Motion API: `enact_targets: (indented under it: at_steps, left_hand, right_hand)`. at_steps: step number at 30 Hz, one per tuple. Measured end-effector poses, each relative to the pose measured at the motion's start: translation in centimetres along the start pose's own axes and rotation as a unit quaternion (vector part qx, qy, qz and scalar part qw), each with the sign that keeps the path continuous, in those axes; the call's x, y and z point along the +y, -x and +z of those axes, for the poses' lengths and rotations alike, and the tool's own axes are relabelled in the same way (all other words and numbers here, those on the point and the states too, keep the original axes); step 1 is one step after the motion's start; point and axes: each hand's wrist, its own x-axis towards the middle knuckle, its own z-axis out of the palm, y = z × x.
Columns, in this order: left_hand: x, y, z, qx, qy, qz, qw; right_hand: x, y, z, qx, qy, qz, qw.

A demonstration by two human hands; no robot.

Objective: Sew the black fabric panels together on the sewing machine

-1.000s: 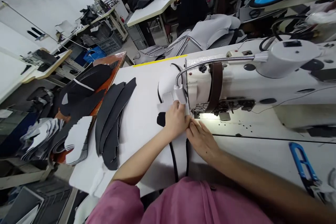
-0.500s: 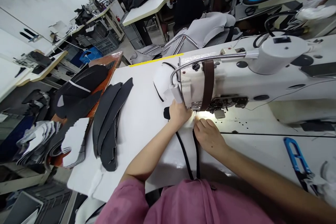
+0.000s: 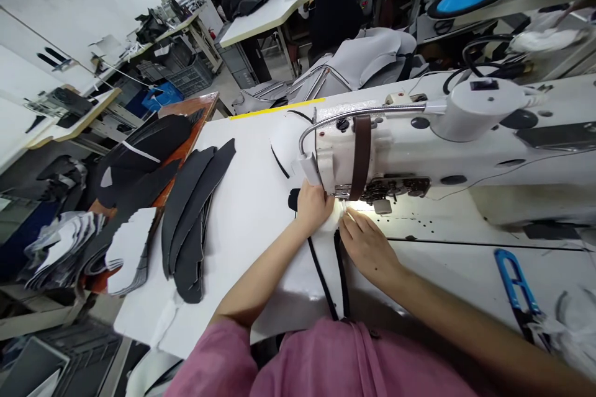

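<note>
Below the head of a white sewing machine (image 3: 395, 149), both hands work close to the lit needle area. My left hand (image 3: 313, 206) lies just left of it, fingers bent down on white material with dark edging; its fingertips are partly hidden. A small black piece (image 3: 293, 199) shows beside that hand. My right hand (image 3: 367, 242) is on the near side of the needle, its thumb and fingers pressed together at the material's edge. Two black strips (image 3: 321, 273) run from under the hands toward my body.
Dark curved fabric pieces (image 3: 195, 217) are stacked on the table's left part. Blue-handled snips (image 3: 516, 279) lie at the right. Grey fabric (image 3: 372, 53) is heaped behind the machine. A person (image 3: 331, 0) is at a farther table.
The view has shifted slightly, so the machine sits a little further left. My right hand's fingers are stretched a bit more toward the needle area; my left hand stays nearly in place.
</note>
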Motion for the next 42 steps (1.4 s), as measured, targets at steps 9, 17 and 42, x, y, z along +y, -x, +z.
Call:
enact_targets:
  at_steps: [9, 17, 42]
  left_hand:
    - [0.5, 6.8, -5.7, -0.05, 0.089, 0.046, 0.994]
    - [2.6, 7.7, -3.9, -0.133, 0.003, 0.141, 0.981]
    - [3.0, 5.8, -2.8, -0.187, 0.044, 0.158, 0.969]
  right_hand:
    - [-1.7, 1.3, -0.9, -0.026, -0.057, -0.022, 0.998]
    - [-3.0, 2.8, -0.8, -0.054, -0.086, 0.019, 0.995]
    - [-2.4, 3.3, -0.1, 0.005, -0.153, 0.026, 0.988]
